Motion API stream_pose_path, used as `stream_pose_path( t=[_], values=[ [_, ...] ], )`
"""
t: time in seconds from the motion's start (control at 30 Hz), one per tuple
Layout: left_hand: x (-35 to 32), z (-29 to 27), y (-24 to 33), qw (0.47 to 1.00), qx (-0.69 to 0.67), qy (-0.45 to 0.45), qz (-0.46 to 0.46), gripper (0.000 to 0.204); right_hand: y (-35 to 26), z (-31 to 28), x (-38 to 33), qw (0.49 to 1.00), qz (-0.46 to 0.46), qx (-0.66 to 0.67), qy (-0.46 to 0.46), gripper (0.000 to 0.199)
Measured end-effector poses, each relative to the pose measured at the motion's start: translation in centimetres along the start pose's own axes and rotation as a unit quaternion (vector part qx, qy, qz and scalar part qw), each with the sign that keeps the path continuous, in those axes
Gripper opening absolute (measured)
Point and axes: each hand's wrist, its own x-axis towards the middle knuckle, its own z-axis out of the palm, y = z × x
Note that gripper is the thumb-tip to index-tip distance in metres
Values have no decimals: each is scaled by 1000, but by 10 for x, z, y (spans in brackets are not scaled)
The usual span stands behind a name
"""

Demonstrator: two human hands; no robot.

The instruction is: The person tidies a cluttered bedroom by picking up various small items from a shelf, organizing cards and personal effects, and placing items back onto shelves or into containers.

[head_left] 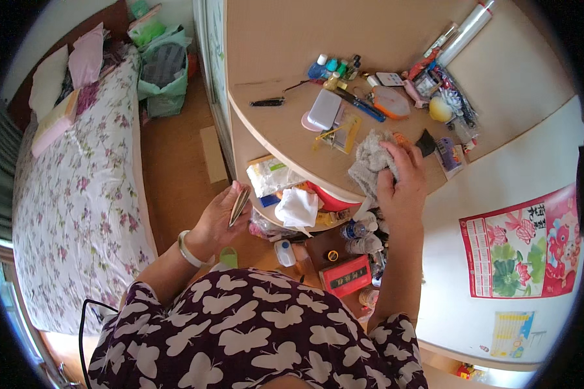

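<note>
My right hand (pixel 403 170) is closed on a crumpled grey cloth (pixel 370 162), which rests on the wooden shelf (pixel 266 120) close to its curved front edge. Away from the shelf, my left hand (pixel 219 217) grips a thin flat object (pixel 239 207) with a pale, brownish rim, seen nearly edge-on; its kind is unclear. Left of the cloth lie a grey-white case (pixel 324 109) and a yellow item (pixel 350 133). A dark patch of material (pixel 425 142) and a purple packet (pixel 449 154) sit just right of my right hand.
Small bottles (pixel 317 67), an orange oval item (pixel 390 102) and a yellow ball (pixel 440 109) crowd the shelf's back. A lower shelf holds a wipes pack (pixel 272 175) and a white cloth (pixel 297 207). Beneath are bottles and a red box (pixel 346 275). A bed (pixel 84 214) stands left.
</note>
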Motion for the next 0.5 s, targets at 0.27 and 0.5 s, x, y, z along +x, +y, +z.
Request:
stream_pose_path(
  t=[0.27,0.5],
  values=[
    [10,-16,-54,993,75,86,21,31,-22,-21,-44,982,-96,6,161,33],
    [30,-8,-112,958,273,88,-8,26,-22,92,-172,885,203,341,-242,46]
  ],
)
